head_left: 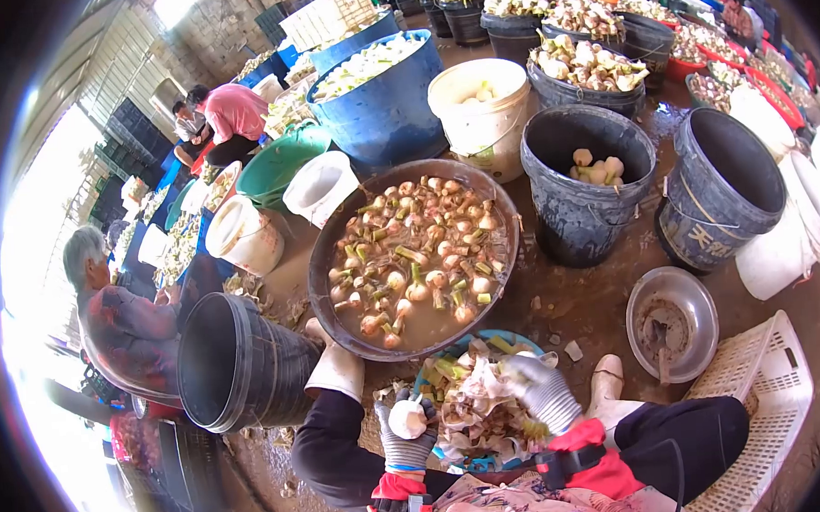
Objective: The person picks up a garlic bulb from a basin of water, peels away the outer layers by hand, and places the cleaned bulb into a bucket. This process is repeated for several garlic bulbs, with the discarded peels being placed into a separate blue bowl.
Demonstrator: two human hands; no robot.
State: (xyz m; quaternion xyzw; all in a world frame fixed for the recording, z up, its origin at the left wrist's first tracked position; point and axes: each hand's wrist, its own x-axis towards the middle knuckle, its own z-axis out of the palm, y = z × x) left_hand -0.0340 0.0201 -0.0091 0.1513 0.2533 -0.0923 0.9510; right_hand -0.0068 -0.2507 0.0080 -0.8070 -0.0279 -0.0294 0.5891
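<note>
My left hand (406, 432), in a grey striped glove, is closed around a white, peeled garlic bulb (408, 419) just left of a blue basin (521, 336). Papery skins and cut stems (476, 395) heap up in that basin between my knees. Over its right side reaches my gloved right hand (544, 392); motion smears its fingers, so whether they hold anything cannot be made out. Beyond the basin stands a wide dark tub (325, 301) of muddy water, with many unpeeled garlic bulbs (416, 288) and stem pieces floating in it.
Black buckets (591, 211) stand ahead, one with several pale bulbs inside. A tilted black bucket (250, 364) is by my left leg. At right are a metal bowl (671, 313) and a white plastic crate (755, 396). Other people (129, 323) sit at left.
</note>
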